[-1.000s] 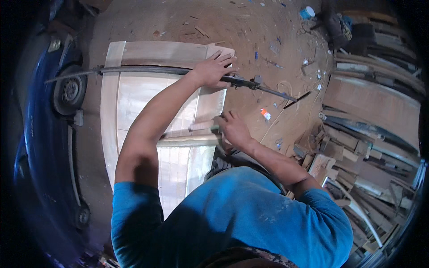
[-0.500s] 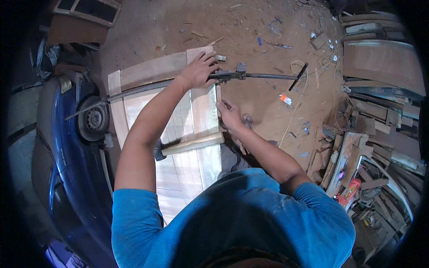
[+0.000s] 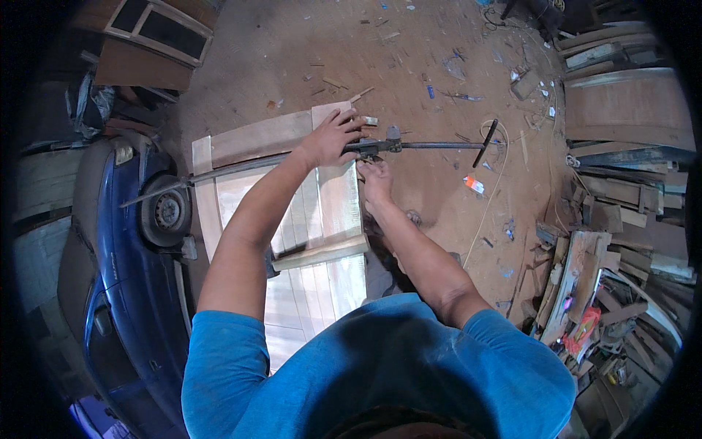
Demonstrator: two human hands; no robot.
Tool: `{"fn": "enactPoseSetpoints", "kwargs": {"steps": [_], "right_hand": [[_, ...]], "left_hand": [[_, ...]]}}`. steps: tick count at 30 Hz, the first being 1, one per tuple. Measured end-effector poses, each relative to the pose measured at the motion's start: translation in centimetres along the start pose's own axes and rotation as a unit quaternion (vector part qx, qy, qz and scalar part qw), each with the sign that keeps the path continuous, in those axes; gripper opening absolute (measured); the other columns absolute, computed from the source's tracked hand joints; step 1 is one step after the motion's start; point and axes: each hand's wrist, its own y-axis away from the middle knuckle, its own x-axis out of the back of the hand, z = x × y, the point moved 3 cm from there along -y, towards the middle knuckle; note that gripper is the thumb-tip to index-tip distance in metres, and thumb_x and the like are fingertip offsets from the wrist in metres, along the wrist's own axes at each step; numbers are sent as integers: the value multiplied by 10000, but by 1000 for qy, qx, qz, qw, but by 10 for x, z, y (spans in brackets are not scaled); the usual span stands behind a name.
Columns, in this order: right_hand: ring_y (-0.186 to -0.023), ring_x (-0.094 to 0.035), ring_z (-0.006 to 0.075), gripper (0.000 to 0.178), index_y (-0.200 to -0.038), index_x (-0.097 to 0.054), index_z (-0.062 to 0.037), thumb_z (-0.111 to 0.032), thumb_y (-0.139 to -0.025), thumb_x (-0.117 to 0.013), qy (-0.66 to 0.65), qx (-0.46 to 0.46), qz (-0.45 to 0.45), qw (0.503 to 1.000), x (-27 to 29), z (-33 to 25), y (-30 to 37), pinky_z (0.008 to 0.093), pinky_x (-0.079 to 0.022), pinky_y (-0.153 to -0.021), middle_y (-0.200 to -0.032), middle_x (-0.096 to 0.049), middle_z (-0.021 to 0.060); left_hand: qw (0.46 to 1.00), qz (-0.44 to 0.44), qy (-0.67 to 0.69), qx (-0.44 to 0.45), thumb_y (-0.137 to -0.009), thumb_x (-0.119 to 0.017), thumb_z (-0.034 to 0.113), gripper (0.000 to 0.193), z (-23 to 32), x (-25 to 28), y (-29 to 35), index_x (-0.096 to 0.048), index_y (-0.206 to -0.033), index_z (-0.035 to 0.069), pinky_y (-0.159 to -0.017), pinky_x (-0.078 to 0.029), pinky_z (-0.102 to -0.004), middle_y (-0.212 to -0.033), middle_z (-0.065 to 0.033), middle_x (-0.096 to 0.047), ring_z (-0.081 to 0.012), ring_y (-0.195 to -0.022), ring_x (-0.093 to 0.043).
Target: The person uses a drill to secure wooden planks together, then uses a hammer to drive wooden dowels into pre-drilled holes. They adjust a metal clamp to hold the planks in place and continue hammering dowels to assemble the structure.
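Observation:
A long metal bar clamp (image 3: 425, 145) lies across a pale wooden panel (image 3: 337, 197), which looks like a door being held together. My left hand (image 3: 329, 140) rests over the panel's right-hand end and the bar, fingers spread, beside the clamp's jaw. Just below that jaw, my right hand (image 3: 376, 181) has its fingers curled in against the panel's right edge. Whatever lies between those fingers is hidden. Nearer to me, a wooden crosspiece (image 3: 322, 252) lies across the panel. The clamp's T-shaped handle (image 3: 485, 143) sticks out to the right.
A blue car (image 3: 131, 285) stands close on the left. Stacked boards (image 3: 629, 106) and a heap of scrap wood (image 3: 578, 282) line the right side. An orange-and-white packet (image 3: 474, 184), a thin cord (image 3: 491, 208) and wood scraps lie on the dirt floor.
My right hand has moved up along the panel's edge, to just below the clamp's jaw. My left hand stays on the panel and bar. The whole view has shifted slightly.

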Motion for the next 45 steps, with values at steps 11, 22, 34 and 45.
{"fn": "enactPoseSetpoints", "kwargs": {"steps": [11, 22, 34, 45], "right_hand": [[-964, -666, 212, 355, -1209, -496, 0, -41, -927, -708, -40, -66, -27, 997, 1, 15, 4, 365, -586, -838, -1090, -659, 122], [-987, -654, 194, 366, -1201, -478, -2, -73, -940, -726, 45, 16, -14, 999, 16, 19, -11, 321, -553, -844, -1136, -662, 146], [-1064, -621, 309, 405, -1263, -538, 32, -168, -951, -703, 450, 337, 14, 827, 70, -114, 22, 407, -474, -966, -1154, -644, 169], [-834, -693, 397, 477, -1473, -459, -82, -289, -1048, -524, 657, 238, 7, 716, 128, -285, -101, 486, -553, -764, -1077, -671, 278]], "left_hand": [[999, 50, 17, -14, -844, -692, 440, 551, -12, -23, 14, -629, -1312, 156, -1193, -248, -623, -1492, -66, -511, -327, -1484, -324], [999, 47, -2, -1, -835, -697, 424, 543, -6, -16, 8, -634, -1311, 170, -1216, -232, -577, -1469, -50, -530, -318, -1485, -321], [999, 42, 29, 11, -826, -701, 404, 603, -7, -15, 11, -583, -1365, 161, -1227, -222, -589, -1463, -82, -518, -325, -1493, -308], [1000, 14, 18, 5, -795, -707, 370, 602, 3, 4, 0, -599, -1321, 96, -1239, -211, -572, -1503, -116, -497, -343, -1494, -307]]}}
